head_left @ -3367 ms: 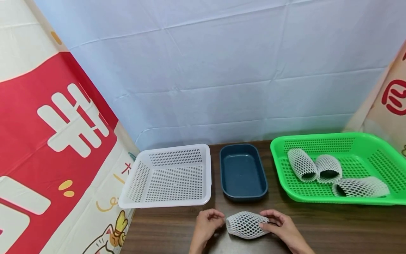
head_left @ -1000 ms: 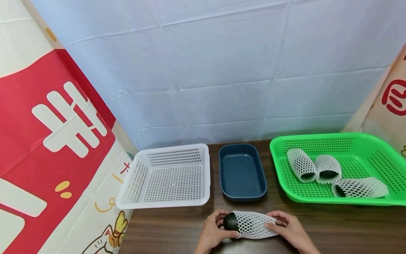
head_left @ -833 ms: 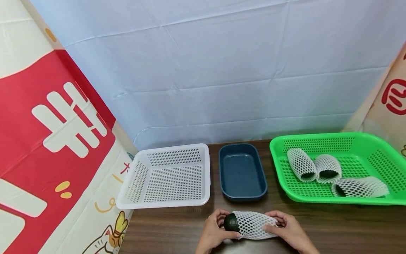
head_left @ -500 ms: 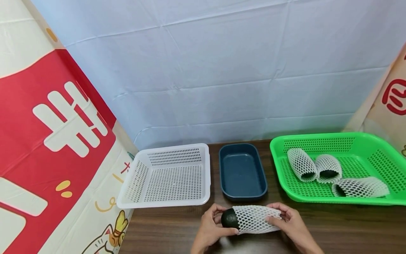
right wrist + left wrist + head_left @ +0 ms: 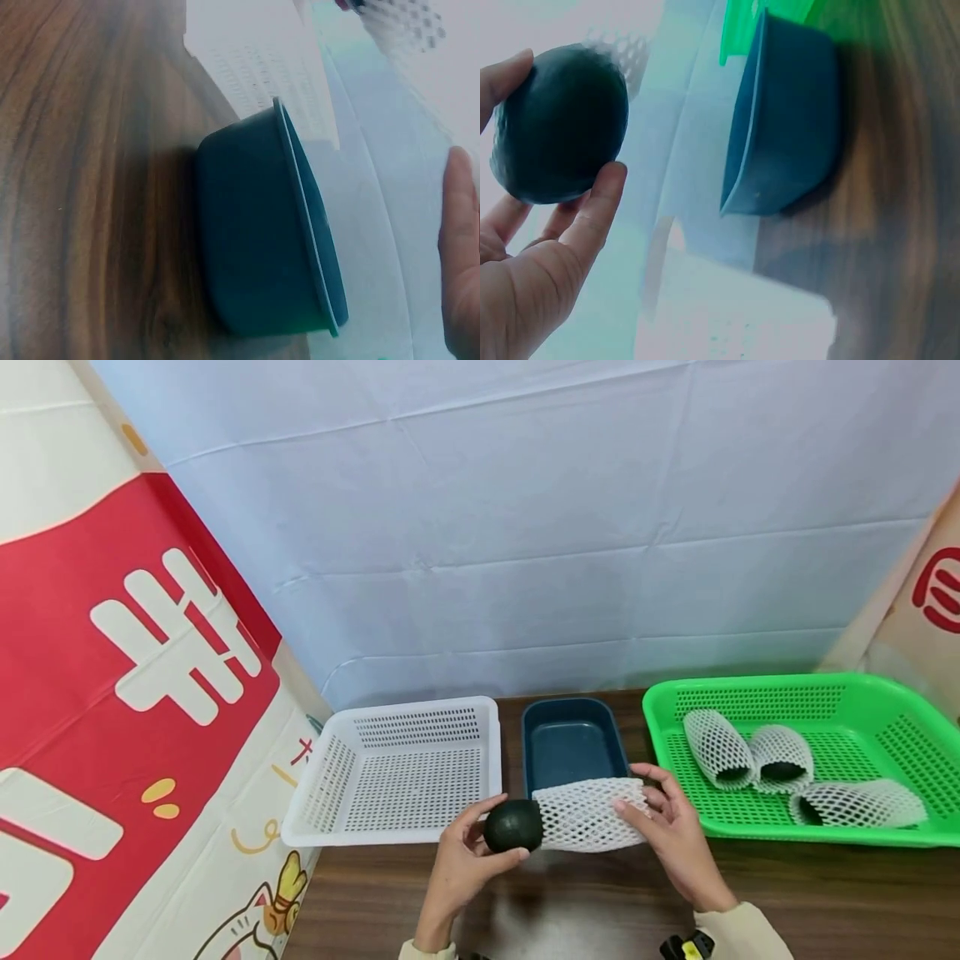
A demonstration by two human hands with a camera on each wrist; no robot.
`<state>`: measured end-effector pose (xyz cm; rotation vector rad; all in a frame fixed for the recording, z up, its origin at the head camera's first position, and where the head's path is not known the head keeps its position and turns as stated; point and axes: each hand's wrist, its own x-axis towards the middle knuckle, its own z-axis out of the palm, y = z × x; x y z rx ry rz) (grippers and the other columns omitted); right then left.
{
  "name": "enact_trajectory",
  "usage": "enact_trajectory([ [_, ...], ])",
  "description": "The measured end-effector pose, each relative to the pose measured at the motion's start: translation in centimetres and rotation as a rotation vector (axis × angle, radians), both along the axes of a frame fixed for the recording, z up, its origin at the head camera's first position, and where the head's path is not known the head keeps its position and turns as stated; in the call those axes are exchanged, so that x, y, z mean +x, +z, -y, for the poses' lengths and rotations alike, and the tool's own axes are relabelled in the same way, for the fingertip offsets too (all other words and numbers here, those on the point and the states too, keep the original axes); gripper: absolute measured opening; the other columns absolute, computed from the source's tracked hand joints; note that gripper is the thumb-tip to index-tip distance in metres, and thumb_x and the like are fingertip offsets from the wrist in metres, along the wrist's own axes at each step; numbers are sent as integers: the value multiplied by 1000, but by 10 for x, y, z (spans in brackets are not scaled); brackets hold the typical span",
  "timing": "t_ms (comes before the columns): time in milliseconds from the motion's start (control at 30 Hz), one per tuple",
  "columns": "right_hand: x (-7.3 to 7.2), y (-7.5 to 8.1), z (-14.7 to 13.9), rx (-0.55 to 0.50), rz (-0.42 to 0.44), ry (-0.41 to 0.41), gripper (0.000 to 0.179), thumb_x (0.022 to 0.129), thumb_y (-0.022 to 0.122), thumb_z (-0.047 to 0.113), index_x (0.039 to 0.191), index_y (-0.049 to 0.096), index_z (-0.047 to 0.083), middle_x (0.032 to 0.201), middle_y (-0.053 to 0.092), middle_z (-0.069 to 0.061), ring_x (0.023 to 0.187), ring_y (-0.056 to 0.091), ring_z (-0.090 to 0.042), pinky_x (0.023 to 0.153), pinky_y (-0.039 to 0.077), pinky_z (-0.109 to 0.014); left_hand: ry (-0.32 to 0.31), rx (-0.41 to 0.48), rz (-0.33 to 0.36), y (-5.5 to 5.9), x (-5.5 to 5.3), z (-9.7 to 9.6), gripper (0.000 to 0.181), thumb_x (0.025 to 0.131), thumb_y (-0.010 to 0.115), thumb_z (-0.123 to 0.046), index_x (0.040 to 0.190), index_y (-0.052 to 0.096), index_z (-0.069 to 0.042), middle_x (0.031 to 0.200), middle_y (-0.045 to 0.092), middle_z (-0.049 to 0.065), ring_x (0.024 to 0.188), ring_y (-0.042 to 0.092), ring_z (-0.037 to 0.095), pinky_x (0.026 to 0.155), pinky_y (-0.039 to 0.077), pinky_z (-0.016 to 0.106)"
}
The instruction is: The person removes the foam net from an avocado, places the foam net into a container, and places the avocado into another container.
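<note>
A dark green avocado point(image 5: 513, 826), smooth to slightly bumpy, is held by its left end in my left hand point(image 5: 459, 864), thumb below and fingers above. Its right end meets the mouth of a white foam net sleeve point(image 5: 588, 817); how much is still inside is hidden. My right hand point(image 5: 675, 839) pinches the sleeve's right end between thumb and fingers. Both are raised above the table, in front of the dark blue tray point(image 5: 573, 747). In the left wrist view the avocado point(image 5: 566, 124) sits in the fingertips. The right wrist view catches only part of the right hand point(image 5: 461, 255).
At the left stands a white perforated basket point(image 5: 390, 839) with nothing in it. The green basket point(image 5: 750, 831) at the right holds three dark fruits in foam net sleeves point(image 5: 716, 747). A pale cloth hangs behind the wooden table point(image 5: 360, 902).
The avocado came out of the sleeve's left end as the left hand moved left and the sleeve stayed in the right hand. Both hands have risen toward the blue tray.
</note>
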<state>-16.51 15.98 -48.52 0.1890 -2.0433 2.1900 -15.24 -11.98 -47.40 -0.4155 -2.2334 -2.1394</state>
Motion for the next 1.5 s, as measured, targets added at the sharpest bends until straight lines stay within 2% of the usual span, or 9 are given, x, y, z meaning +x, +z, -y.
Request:
enact_trajectory([
  [133, -8, 1, 8, 4, -22, -24, 49, 96, 62, 8, 138, 38, 14, 107, 59, -14, 90, 59, -15, 70, 52, -26, 77, -28, -5, 7, -4, 9, 65, 70, 87, -3, 129, 62, -9, 130, 53, 11, 99, 61, 26, 83, 54, 33],
  [267, -18, -2, 11, 15, -44, -47, 46, 96, 62, 9, 136, 39, 13, 107, 58, -16, 84, 61, -18, 67, 53, -26, 115, -48, -12, 9, -8, 18, 64, 71, 86, -5, 130, 61, -10, 133, 51, 13, 102, 61, 28, 82, 54, 34],
  [500, -39, -10, 15, -23, -34, -65, 35, 97, 61, 13, 128, 49, 0, 111, 57, -11, 76, 59, -12, 59, 53, -24, 206, -121, -4, 10, -22, 36, 61, 73, 85, -4, 129, 61, -9, 132, 54, 14, 103, 62, 29, 80, 54, 38],
  [633, -52, -14, 16, 21, -25, -98, 32, 97, 62, 19, 122, 57, -1, 115, 58, -9, 71, 58, -11, 58, 54, -27, 257, -185, -23, 11, -31, 47, 62, 73, 84, -2, 130, 59, -5, 127, 57, 16, 103, 62, 32, 79, 54, 42],
  [733, -60, -17, 18, 56, -20, -103, 34, 95, 66, 20, 121, 58, 0, 119, 56, -12, 69, 56, -12, 59, 54, -29, 285, -220, -23, 12, -37, 53, 62, 72, 85, -5, 129, 59, -7, 124, 58, 14, 104, 62, 30, 78, 53, 38],
  [900, -70, -22, 22, 94, 36, -49, 47, 87, 75, 19, 126, 55, 2, 130, 49, -15, 80, 61, -13, 66, 56, -30, 316, -277, -19, 13, -41, 56, 61, 70, 88, -12, 124, 61, -12, 120, 60, 9, 98, 63, 25, 74, 52, 34],
  [1067, -80, -24, 27, 204, 85, -43, 52, 82, 80, 18, 126, 54, 6, 128, 52, -17, 95, 60, -25, 71, 54, -27, 340, -335, -17, 11, -46, 55, 62, 69, 88, -19, 124, 60, -12, 117, 60, 10, 89, 62, 25, 72, 51, 37],
  [1233, -89, -26, 29, 350, 135, -94, 53, 83, 80, 18, 127, 53, 6, 130, 52, -18, 105, 54, -32, 84, 49, -37, 348, -438, -10, 8, -53, 56, 66, 71, 86, -23, 130, 59, -11, 119, 57, 11, 88, 57, 25, 70, 50, 37],
  [1500, -98, -31, 32, 505, 175, -98, 58, 80, 81, 19, 128, 50, 6, 132, 50, -23, 108, 51, -38, 88, 44, -50, 358, -549, 4, 7, -62, 52, 60, 70, 84, -23, 123, 63, -8, 117, 55, 14, 95, 54, 29, 75, 49, 45],
])
